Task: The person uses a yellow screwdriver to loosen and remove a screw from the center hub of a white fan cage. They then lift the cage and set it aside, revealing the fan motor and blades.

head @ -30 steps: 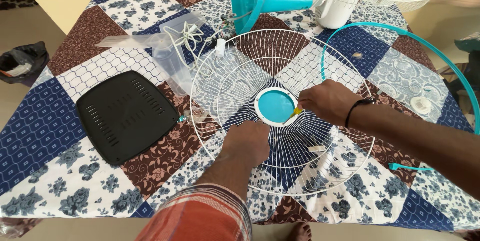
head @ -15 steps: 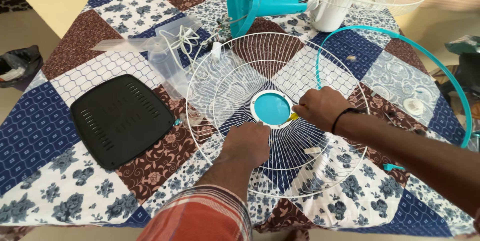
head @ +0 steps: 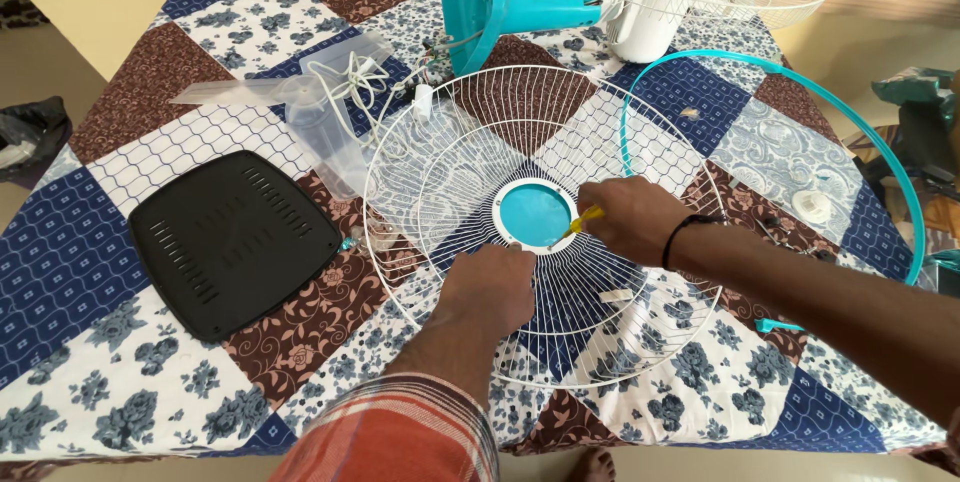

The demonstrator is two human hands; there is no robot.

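Near the middle of the quilt-covered surface [head: 90, 252], in the head view, lay the white wire fan guard [head: 540, 222]: light, springy, best held by its rim. The left hand [head: 490, 287] pressed flat on it; the right hand [head: 630, 217] was closed around a yellow-handled tool [head: 580, 222] at the teal hub [head: 533, 214].

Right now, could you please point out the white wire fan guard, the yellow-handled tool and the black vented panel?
White wire fan guard [head: 450, 142]: head view, on its upper-left wires.
Yellow-handled tool [head: 585, 219]: head view, on the yellow handle by the right hand's fingers.
Black vented panel [head: 235, 237]: head view, on its flat middle.
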